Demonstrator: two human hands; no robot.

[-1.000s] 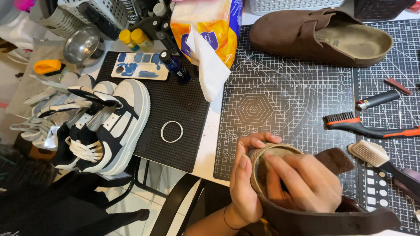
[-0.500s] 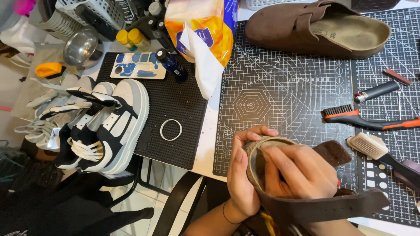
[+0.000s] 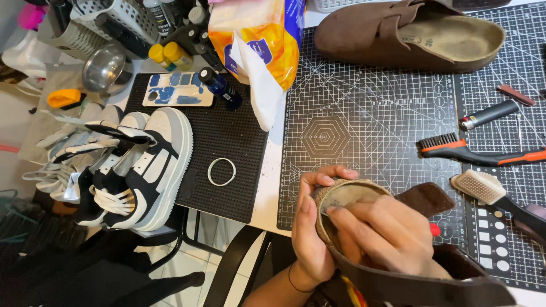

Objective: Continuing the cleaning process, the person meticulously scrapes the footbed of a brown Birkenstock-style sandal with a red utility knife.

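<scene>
Black cutting mats (image 3: 364,102) printed with white grid lines cover the worktable. At the near edge, the left hand (image 3: 310,227) curls its fingers (image 3: 327,175) around the heel end of a brown suede clog (image 3: 369,250), thumb along the cork-edged rim, gripping it firmly. The right hand (image 3: 392,233) lies over the clog's opening with its fingers bent down into the footbed; whether they pinch anything there cannot be told, though a bit of red shows just beside the knuckles. The clog's strap sticks out to the right past that hand.

Just right of the hands lies a pale-bristled brush (image 3: 483,187) with a black handle, and above it a black-and-orange brush (image 3: 472,152), then a small black cylinder (image 3: 489,115). The matching clog (image 3: 409,34) rests at the far side of the mat. A tissue pack (image 3: 267,34) in orange wrapping stands left of it. Farther left, a studded black mat (image 3: 227,136) carries a white ring (image 3: 221,171), a dark blue bottle (image 3: 220,88) and a paint-smeared palette (image 3: 177,89), with black, white and grey sneakers (image 3: 142,165) at its left edge.
</scene>
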